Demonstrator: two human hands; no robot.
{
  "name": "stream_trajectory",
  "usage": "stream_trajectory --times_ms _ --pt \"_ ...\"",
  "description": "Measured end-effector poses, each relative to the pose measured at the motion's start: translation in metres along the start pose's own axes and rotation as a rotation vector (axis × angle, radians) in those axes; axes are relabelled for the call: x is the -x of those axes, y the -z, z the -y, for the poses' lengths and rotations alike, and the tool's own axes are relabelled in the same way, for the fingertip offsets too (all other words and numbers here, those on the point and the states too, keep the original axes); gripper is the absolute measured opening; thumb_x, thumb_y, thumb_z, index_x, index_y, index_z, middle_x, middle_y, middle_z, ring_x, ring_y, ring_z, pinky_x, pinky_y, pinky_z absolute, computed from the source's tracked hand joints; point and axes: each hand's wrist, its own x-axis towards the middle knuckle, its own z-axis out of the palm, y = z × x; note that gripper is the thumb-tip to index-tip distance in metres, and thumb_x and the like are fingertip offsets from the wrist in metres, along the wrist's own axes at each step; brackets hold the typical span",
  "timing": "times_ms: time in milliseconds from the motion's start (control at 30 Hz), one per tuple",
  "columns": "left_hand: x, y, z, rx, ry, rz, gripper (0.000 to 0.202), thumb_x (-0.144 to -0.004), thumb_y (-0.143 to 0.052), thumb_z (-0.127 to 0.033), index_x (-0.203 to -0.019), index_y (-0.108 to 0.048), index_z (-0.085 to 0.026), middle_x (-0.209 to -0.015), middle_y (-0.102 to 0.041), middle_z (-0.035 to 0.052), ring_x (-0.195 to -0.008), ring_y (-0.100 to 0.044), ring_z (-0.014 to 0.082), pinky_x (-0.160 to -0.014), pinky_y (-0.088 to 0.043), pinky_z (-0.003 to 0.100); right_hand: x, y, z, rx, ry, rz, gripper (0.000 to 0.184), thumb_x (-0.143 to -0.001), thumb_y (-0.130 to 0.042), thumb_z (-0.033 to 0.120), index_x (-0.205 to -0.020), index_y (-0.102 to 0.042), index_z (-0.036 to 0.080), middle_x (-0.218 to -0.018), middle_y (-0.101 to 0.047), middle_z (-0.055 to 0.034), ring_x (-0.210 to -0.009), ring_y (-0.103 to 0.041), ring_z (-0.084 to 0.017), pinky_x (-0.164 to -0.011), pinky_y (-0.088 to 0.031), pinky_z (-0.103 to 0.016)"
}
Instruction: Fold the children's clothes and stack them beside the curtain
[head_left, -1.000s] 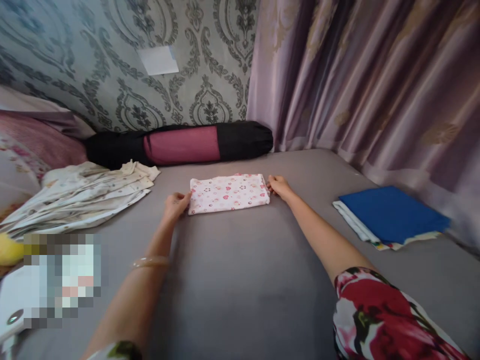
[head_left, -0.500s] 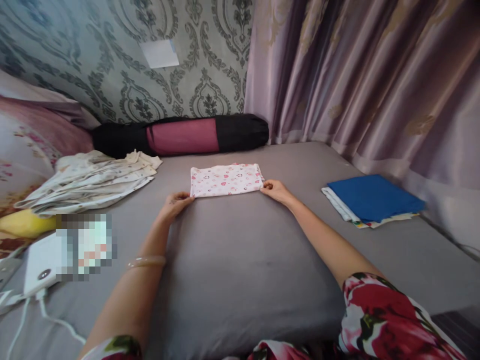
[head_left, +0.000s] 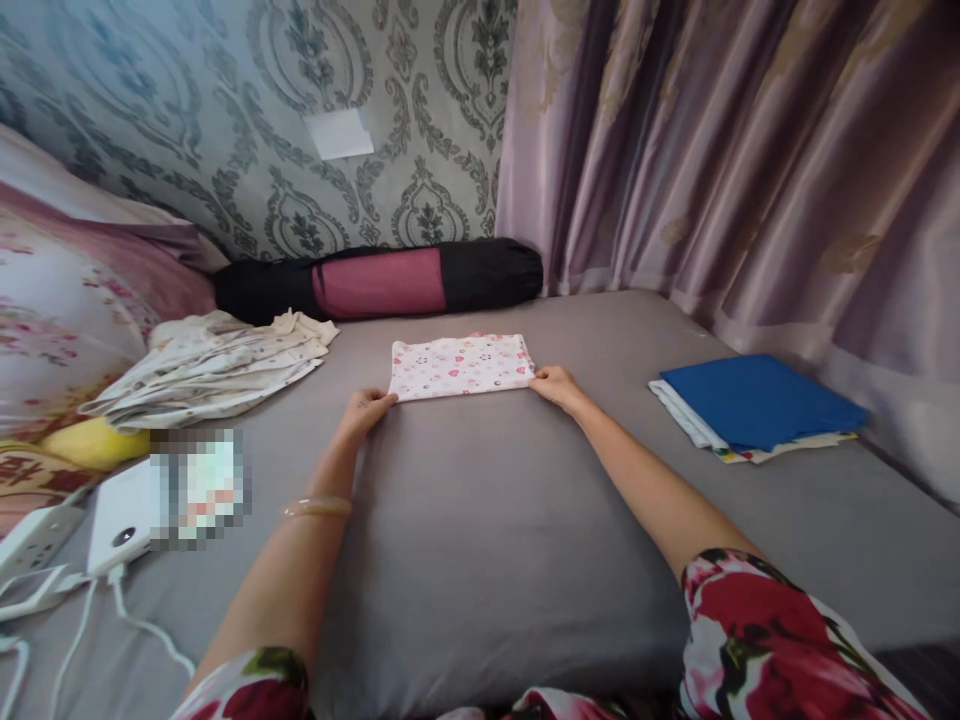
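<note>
A white cloth [head_left: 461,367] with a pink and red print lies folded into a flat rectangle on the grey bed sheet [head_left: 480,520]. At its near left corner, my left hand [head_left: 366,408] pinches the fabric between thumb and fingers. My right hand [head_left: 556,386] grips the near right corner in the same way. Between the two hands the near edge runs nearly straight. What the folded cloth is, a garment or a plain piece, I cannot tell.
On the right lies a folded stack with a blue cloth [head_left: 761,402] on top. Crumpled pale fabric [head_left: 225,365] sits at the left, near a white power bank [head_left: 127,515] with cables and a power strip [head_left: 41,540]. A black and pink long bag [head_left: 382,280] rests against the wall.
The camera view has shifted slightly, so everything appears a little further right and lower. Both hands keep their hold on the cloth's near corners.
</note>
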Motion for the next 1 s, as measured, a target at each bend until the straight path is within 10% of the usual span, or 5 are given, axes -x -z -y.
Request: stream_trajectory --times_ms 567,733,867,1000 --pt "-0.011 0.001 0.004 -0.129 -0.049 -0.011 0.029 -0.069 -0.061 -0.046 -0.076 -0.061 -0.018 -0.067 -0.059 0.0031 -0.069 -0.057 0.0200 -0.060 -0.040 0.027 0.010 -0.002 0.016 0.232 0.009 -0.134 0.031 -0.091 -0.045 0.037 -0.105 -0.062 0.015 -0.100 -0.069 -0.0164 -0.093 -0.064 -0.028 -0.076 -0.046 -0.035" --pt "-0.020 -0.015 -0.023 -0.367 -0.276 -0.288 0.031 -0.085 -0.048 -0.036 -0.102 -0.061 -0.014 -0.105 -0.064 0.0155 -0.108 -0.056 0.0285 -0.092 -0.042 0.040 0.004 -0.013 0.049 0.231 0.232 -0.347 0.042 -0.097 -0.025 0.030 -0.120 -0.056 0.012 -0.116 -0.062 -0.0183 -0.106 -0.059 -0.028 -0.089 -0.042 -0.039" --pt "-0.021 -0.051 -0.055 -0.525 -0.602 -0.149 0.040 -0.091 -0.043 -0.033 -0.123 -0.054 -0.012 -0.130 -0.055 0.0173 -0.126 -0.046 0.0287 -0.108 -0.032 0.041 0.000 -0.047 0.087 0.356 0.565 -0.157 0.045 -0.096 -0.029 0.028 -0.136 -0.047 0.016 -0.145 -0.044 -0.0135 -0.134 -0.036 -0.027 -0.110 -0.024 -0.045" --pt "-0.027 -0.078 -0.075 -0.676 -0.640 -0.066 0.048 -0.093 -0.037 -0.031 -0.137 -0.044 -0.013 -0.148 -0.041 0.0140 -0.140 -0.029 0.0317 -0.113 -0.024 0.048 -0.012 -0.075 0.107 0.461 0.613 0.005 0.052 -0.096 -0.031 0.031 -0.146 -0.037 0.018 -0.156 -0.027 -0.0097 -0.144 -0.019 -0.027 -0.114 -0.008 -0.054"
